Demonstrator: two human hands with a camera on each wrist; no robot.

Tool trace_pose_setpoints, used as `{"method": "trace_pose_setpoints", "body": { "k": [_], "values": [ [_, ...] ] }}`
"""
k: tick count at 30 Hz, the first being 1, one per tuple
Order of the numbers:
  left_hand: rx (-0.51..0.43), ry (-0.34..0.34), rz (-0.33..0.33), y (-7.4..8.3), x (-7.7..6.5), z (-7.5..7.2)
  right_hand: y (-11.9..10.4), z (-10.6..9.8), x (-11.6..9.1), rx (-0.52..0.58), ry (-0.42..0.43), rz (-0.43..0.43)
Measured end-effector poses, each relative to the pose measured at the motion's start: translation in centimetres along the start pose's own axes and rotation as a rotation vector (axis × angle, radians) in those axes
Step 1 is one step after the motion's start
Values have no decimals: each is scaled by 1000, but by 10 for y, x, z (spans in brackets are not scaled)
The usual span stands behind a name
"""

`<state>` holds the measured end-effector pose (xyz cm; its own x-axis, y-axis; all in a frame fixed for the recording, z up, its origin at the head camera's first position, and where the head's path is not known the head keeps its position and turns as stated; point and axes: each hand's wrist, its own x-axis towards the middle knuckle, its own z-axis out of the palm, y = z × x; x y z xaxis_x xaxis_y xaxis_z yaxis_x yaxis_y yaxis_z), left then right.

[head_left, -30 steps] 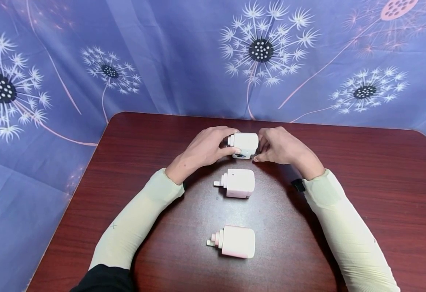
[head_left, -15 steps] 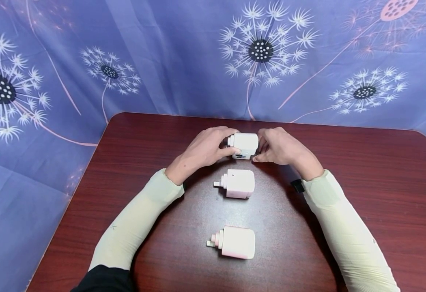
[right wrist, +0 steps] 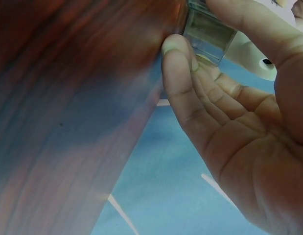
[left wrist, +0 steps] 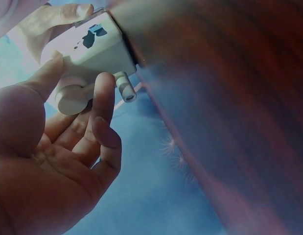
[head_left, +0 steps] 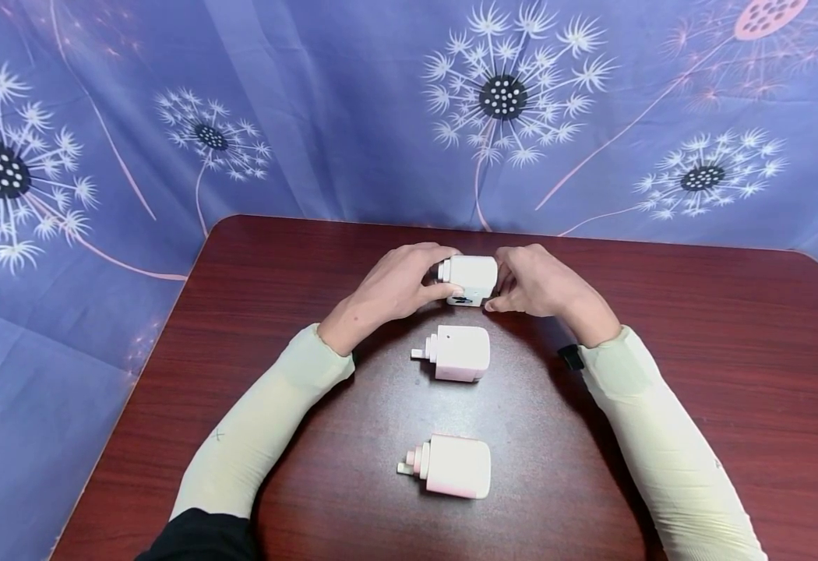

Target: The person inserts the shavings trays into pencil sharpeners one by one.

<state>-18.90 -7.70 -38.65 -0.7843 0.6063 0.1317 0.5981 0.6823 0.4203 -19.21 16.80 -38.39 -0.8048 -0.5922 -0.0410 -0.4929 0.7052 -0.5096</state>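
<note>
A white hand-crank pencil sharpener (head_left: 472,273) with a dark print on its side stands near the table's far edge, between both hands. My left hand (head_left: 402,282) grips its crank end, thumb on the near side. In the left wrist view the crank (left wrist: 73,99) shows beside the fingers. My right hand (head_left: 541,280) is at the opposite end, thumb and fingers about the clear shavings drawer (right wrist: 208,36) low on the body. A pencil hole (right wrist: 267,63) shows above that drawer in the right wrist view. The drawer's far side is partly hidden by fingers.
Two more white-and-pink sharpeners stand closer to the person: one sharpener (head_left: 461,353) in the middle and another sharpener (head_left: 458,466) at the front, cranks pointing left. The dark red wooden table (head_left: 717,374) ends at a blue dandelion-print cloth (head_left: 353,117) behind.
</note>
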Motion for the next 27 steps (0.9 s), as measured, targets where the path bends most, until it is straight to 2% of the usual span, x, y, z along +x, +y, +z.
{"method": "trace_pose_setpoints", "body": {
  "k": [5,12,27],
  "values": [
    [7,-3,-2,0,-1,0,-1,0,0,-12,-4,3],
    [-1,-5,3,0,0,1,-2,1,2,-6,-22,48],
    [0,-4,9,0,1,0,-3,3,3,-18,-13,61]
  ]
}}
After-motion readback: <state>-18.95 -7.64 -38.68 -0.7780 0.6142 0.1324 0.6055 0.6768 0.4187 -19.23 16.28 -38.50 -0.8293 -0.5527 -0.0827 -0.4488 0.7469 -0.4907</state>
